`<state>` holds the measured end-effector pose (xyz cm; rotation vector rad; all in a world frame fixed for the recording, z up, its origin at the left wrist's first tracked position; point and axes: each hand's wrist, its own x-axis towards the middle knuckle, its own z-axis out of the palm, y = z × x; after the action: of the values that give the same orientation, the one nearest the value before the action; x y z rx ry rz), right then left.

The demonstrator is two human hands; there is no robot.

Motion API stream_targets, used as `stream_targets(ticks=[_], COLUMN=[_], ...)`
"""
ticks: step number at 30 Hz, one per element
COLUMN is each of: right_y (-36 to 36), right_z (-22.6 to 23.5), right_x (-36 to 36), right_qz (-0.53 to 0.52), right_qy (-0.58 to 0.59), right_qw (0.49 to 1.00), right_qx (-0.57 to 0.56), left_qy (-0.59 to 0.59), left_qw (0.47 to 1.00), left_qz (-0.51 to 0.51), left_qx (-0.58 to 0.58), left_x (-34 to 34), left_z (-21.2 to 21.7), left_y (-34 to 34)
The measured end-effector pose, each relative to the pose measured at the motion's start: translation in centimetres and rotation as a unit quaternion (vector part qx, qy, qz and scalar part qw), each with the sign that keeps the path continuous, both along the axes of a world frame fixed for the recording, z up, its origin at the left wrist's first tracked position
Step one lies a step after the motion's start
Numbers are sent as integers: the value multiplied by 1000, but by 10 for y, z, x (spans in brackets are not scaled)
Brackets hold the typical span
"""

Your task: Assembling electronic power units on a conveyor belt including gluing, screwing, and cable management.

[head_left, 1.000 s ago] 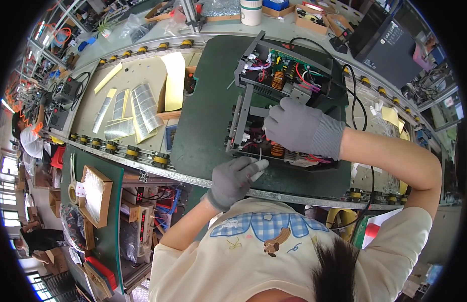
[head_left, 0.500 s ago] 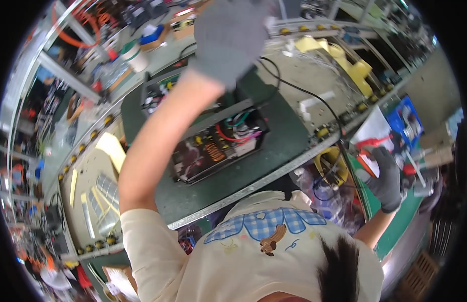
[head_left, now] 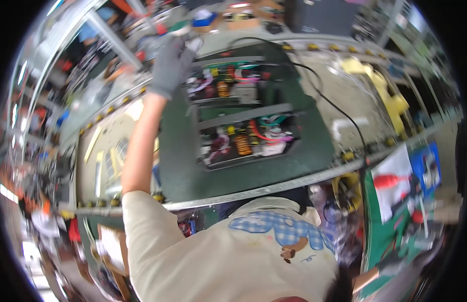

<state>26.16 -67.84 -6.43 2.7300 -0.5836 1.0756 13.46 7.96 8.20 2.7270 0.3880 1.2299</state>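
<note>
Two dark open cases of electronics lie on a dark green board (head_left: 188, 178). The farther case (head_left: 226, 88) and the nearer case (head_left: 248, 141) both show copper coils and coloured wires. My left hand (head_left: 169, 68), in a grey glove, is raised beside the far left corner of the farther case. Its fingers point away from me and are smeared by motion, so whether they hold anything is unclear. My right hand (head_left: 393, 264), also gloved in grey, is low at the right over a green side table (head_left: 376, 241). Blur hides its fingers.
On the side table lie a red-handled tool (head_left: 389, 181), white paper (head_left: 393, 158) and a blue bin (head_left: 425, 168). A black cable (head_left: 339, 106) runs from the board toward the right. Yellow foam pieces (head_left: 387, 95) lie at the far right, and rollers (head_left: 349, 155) line the bench edge.
My left hand has swung left and down from above the farther case, uncovering it. My right hand has moved lower and nearer to me, away from the red-handled tool. The view has shifted.
</note>
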Motion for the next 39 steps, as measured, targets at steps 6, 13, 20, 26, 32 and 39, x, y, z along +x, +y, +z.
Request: stream_targets(ticks=[6, 13, 20, 26, 32, 39], right_y=[211, 466, 607, 737, 837, 840], right_z=[94, 129, 137, 133, 101, 76], right_x=[55, 50, 29, -18, -36, -37], right_qz=[537, 813, 888, 942, 776, 846], right_qy=[-186, -34, 91, 76, 282, 394], right_qw=[803, 572, 434, 325, 326, 145], right_qx=[177, 102, 122, -39, -461, -328], left_qy=[42, 83, 0, -113, -111, 47], left_qw=[956, 923, 885, 902, 917, 821], left_qz=[244, 176, 90, 45, 52, 517], left_qx=[-155, -333, -458, -414, -380, -237], left_x=[-145, -144, -138, -136, -142, -208], left_z=[-131, -153, -159, -171, -173, -188], left_y=[-60, -118, -129, -136, -135, -129])
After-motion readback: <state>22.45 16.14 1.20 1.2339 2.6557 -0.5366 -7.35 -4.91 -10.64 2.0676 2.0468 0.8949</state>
